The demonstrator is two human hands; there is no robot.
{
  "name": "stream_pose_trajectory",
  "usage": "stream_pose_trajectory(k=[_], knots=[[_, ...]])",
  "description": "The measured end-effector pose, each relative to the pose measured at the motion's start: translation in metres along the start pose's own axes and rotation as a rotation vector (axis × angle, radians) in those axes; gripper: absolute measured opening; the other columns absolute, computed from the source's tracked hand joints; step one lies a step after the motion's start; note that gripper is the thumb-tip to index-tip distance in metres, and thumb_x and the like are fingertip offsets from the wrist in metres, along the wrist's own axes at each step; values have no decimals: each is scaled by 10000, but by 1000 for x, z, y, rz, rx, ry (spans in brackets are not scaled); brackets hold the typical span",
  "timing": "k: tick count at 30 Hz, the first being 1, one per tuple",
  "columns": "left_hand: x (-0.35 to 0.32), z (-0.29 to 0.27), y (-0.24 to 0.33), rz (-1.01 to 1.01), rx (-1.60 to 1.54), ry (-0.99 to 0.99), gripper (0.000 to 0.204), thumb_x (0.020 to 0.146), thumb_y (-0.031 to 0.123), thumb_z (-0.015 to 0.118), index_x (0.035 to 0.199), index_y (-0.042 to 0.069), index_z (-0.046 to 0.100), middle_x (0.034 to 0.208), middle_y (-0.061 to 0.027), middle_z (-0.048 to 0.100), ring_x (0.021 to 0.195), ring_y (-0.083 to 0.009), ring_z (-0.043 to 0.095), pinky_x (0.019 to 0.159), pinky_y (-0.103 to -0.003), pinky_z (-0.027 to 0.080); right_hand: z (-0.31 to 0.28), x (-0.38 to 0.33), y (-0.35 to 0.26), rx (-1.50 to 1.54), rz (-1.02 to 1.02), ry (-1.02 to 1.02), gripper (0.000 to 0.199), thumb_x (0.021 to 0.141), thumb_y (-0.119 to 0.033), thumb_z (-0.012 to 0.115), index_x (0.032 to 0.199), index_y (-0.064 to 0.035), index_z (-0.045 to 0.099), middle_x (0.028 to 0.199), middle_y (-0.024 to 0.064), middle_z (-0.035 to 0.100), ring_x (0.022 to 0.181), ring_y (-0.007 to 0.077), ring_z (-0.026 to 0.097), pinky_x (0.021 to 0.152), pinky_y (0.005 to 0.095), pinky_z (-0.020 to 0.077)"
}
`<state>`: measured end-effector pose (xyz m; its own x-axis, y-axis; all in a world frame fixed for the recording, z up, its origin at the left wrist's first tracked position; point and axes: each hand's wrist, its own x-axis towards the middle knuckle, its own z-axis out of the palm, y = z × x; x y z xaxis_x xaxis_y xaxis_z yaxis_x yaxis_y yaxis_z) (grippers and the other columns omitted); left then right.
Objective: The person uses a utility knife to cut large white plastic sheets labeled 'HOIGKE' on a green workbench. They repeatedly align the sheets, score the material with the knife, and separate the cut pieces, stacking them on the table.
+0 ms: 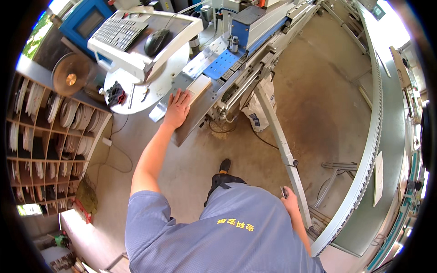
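Observation:
My left hand [178, 109] reaches forward with its fingers stretched out, lying on the grey metal bed of the machine [184, 129]. Its fingertips lie next to a pale, cream-coloured rectangular block [200, 86]; whether they press on it, I cannot tell. Beyond the block are a blue plate with holes [221, 64] and a shiny metal plate [200, 63]. Low at my right side, my right hand [290, 201] is closed around a small dark object [284, 192] with a slim end showing. Most of that object is hidden by the fingers.
A keyboard [119, 34] and a black mouse [156, 42] sit on a white stand to the left, above a round white table [157, 91]. Further left is a shelf of flat discs [75, 116]. A slanting metal leg [278, 129] and a long toothed rail [371, 159] stand right.

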<state>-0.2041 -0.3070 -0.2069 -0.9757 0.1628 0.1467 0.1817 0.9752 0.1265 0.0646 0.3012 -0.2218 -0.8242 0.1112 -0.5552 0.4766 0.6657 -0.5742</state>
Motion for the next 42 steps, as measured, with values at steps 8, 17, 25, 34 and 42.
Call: stream_pose_trajectory(k=[8,17,25,34,42], knots=[[126,22,44,-103,34,-34,457,948,260,623,1389,144,594,1491,-22,528,1516,-316,277,1211,-644,164,41,-32,17,47,194,37,541,782,-74,682,1313,-11,599,1141,245,708,1069,329,702,933,392,533],[223,106,63,-14,226,217,428,920,195,565,1338,133,637,1408,-100,598,1442,-385,385,1155,-665,256,66,-102,42,45,421,195,518,807,-103,673,1318,-65,597,1149,199,706,1082,327,687,930,398,535],[238,121,-27,-19,473,231,463,982,243,525,1389,25,567,1427,-183,564,1358,-394,465,1174,-487,347,-36,-117,63,1129,331,594,464,1040,-503,489,947,-83,661,719,11,587,554,107,503,471,292,379],[44,109,78,-147,531,521,521,1042,408,468,1335,-20,510,1359,-277,503,1268,-419,500,986,-543,458,-222,-218,262,1593,114,1122,372,1026,-400,580,1038,-35,647,768,28,645,482,72,445,392,233,309],[-161,139,309,-298,-225,-1026,534,1003,326,573,1432,23,480,1399,-239,498,1291,-386,465,1071,-521,396,-265,-235,478,1970,286,1231,320,920,-353,746,950,-65,608,895,113,679,545,113,539,393,232,354]])
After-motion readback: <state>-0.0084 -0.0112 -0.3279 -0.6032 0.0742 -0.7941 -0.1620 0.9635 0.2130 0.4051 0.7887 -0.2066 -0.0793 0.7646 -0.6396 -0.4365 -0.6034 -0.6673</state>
